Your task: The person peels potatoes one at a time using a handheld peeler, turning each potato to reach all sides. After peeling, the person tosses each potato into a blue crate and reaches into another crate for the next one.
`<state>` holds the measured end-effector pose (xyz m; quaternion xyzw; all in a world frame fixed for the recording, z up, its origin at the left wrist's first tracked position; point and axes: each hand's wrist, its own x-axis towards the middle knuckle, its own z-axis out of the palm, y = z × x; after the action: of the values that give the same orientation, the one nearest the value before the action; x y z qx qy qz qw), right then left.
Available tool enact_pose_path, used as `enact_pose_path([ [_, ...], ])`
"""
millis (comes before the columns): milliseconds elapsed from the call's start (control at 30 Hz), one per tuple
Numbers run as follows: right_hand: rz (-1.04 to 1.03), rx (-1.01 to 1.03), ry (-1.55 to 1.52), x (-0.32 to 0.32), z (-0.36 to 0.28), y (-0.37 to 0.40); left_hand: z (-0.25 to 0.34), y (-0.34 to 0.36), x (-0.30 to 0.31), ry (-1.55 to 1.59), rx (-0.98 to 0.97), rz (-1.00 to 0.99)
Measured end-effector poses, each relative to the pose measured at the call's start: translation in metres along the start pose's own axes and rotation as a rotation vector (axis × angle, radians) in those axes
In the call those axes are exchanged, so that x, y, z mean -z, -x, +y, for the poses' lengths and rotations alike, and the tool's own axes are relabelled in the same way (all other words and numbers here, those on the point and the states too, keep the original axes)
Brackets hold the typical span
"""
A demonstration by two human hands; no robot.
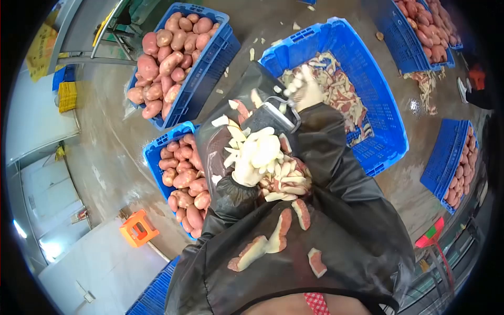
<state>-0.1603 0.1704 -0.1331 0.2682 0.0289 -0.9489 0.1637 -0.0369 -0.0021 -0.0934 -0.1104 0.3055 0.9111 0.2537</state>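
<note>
My left hand [247,172], light-coloured and perhaps gloved, is closed on a peeled pale potato [265,150] above my lap. Pale and pink-skinned pieces [287,181] lie under and beside it on the dark apron. My right hand [308,94] is over the near side of a large blue crate [382,113] holding peels [338,92]. Its fingers are curled and blurred, and what they hold cannot be made out. Next to it, between the hands, is a dark, flat tool with a metal frame [283,114].
Red-skinned potatoes fill a blue crate [207,71] at upper left and a smaller one [155,157] below it. More potato crates [394,39] [443,152] stand at right. An orange stool [138,228] is at lower left. Another person's shoe [462,90] shows at far right.
</note>
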Motion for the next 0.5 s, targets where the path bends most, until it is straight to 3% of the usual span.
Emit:
enact_pose_path([
  [33,-0.035,-0.001,-0.027,0.003,-0.009,-0.002,0.003,0.001,0.002,-0.003,-0.012,-0.015],
  [67,-0.491,-0.13,-0.031,0.011,-0.009,0.006,0.009,-0.003,0.002,-0.143,-0.027,-0.03],
  [100,-0.433,-0.055,0.163,-0.011,0.009,0.032,0.008,0.003,0.001,-0.267,-0.036,-0.029],
  [167,0.03,0.05,0.192,-0.008,0.017,0.018,0.009,0.022,-0.002,-0.486,-0.039,0.071],
  [200,-0.013,0.161,0.167,0.013,0.01,0.004,0.011,0.023,0.0,-0.581,-0.09,0.097],
  [233,-0.278,0.184,-0.033,0.033,0.007,-0.004,0.009,0.021,0.004,-0.645,-0.144,0.129],
  [300,-0.19,-0.145,0.09,0.021,0.028,0.007,0.005,0.007,0.004,-0.639,-0.215,0.168],
  [333,0.151,0.055,0.247,-0.001,0.024,0.014,0.024,0.004,-0.004,-0.71,-0.047,-0.05],
  [367,-0.004,0.05,0.242,0.037,0.001,-0.008,0.024,0.009,0.011,-0.482,0.118,-0.14],
  [400,0.022,0.065,0.256,0.029,-0.019,-0.007,0.05,0.013,0.001,-0.625,0.201,-0.207],
  [433,-0.12,0.101,0.303,0.024,-0.033,-0.004,0.078,0.022,-0.01,-0.754,0.267,-0.231],
  [467,-0.032,0.039,0.27,0.019,-0.037,-0.017,0.123,0.009,-0.006,-0.999,0.19,-0.306],
  [500,-0.153,0.113,0.287,-0.014,-0.024,0.013,0.183,-0.003,-0.012,-1.244,0.147,-0.35],
])
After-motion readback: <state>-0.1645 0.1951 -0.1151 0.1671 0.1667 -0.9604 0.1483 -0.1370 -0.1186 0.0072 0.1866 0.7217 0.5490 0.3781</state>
